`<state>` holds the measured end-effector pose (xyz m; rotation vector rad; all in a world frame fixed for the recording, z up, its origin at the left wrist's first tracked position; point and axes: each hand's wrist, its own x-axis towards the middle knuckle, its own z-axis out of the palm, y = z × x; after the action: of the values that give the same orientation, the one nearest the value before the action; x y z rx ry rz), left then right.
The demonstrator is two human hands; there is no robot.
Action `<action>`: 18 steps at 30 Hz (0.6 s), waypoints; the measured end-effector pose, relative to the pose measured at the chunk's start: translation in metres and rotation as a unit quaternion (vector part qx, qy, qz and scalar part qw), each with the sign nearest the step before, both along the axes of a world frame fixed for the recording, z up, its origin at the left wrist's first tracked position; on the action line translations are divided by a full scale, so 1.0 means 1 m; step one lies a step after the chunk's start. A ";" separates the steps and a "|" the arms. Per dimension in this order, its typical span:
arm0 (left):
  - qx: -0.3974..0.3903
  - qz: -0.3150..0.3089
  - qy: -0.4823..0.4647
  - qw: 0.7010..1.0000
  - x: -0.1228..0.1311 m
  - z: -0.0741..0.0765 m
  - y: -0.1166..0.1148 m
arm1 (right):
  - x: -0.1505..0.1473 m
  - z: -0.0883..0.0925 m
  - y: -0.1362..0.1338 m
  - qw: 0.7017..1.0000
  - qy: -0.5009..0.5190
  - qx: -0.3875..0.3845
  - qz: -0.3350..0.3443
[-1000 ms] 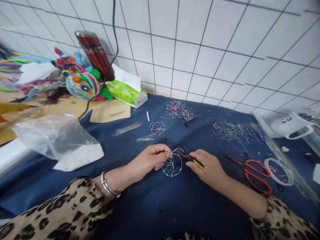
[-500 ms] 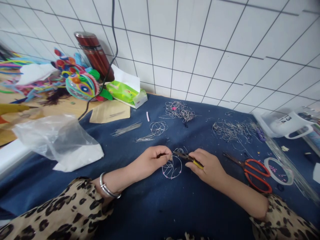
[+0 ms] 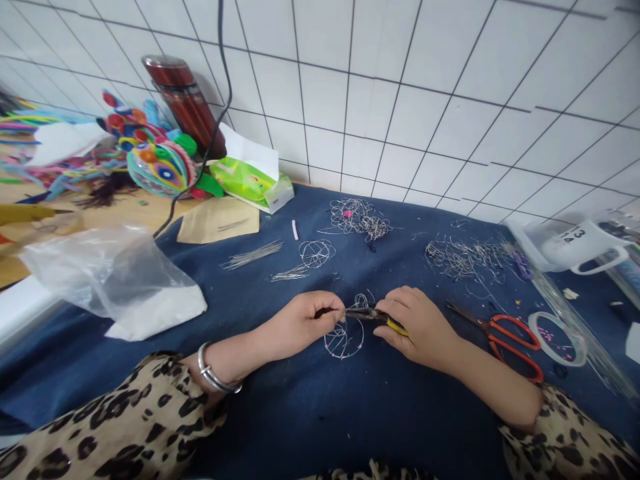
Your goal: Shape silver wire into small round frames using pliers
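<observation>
A round wire frame with small pink beads along its lower rim lies at the centre, over the blue cloth. My left hand pinches its upper left side between thumb and fingertips. From the right, my right hand is wrapped round pliers with yellow handles. The dark jaws reach the wire right beside my left fingertips; whether they are closed on it is too small to tell. Smaller wire loops stand out at the top of the frame.
Orange-handled scissors and a ring-shaped dish of pink beads lie at right. Tangled wire, straight wires and another wire ring lie beyond my hands. A plastic bag is at left; a white mug stands far right.
The pliers have moved left and slightly down, so their jaws now meet the wire at my left fingertips. My left hand keeps its pinch in nearly the same place.
</observation>
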<state>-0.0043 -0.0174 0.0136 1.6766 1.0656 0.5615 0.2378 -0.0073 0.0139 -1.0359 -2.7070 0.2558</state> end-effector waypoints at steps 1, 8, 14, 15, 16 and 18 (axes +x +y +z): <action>-0.001 -0.002 0.001 1.000 0.000 0.000 0.000 | 0.000 0.001 0.000 1.000 -0.011 0.011 0.002; -0.016 0.007 0.002 1.000 0.001 -0.001 0.000 | -0.001 0.006 -0.003 0.987 -0.075 0.139 0.010; -0.016 0.015 0.003 1.000 0.001 -0.002 0.000 | -0.003 0.007 -0.009 0.976 -0.084 0.199 0.009; -0.016 0.016 0.004 1.000 0.001 -0.002 0.000 | -0.003 0.008 -0.009 0.975 -0.090 0.202 0.008; -0.017 0.018 0.005 1.000 0.001 -0.002 0.000 | -0.003 0.008 -0.010 0.974 -0.096 0.204 0.007; -0.022 0.024 0.006 0.999 0.001 -0.002 0.000 | -0.004 0.008 -0.011 0.974 -0.106 0.199 0.004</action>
<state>-0.0035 -0.0177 0.0118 1.6216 1.1209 0.5554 0.2342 -0.0180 0.0223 -0.9746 -2.7773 -0.4047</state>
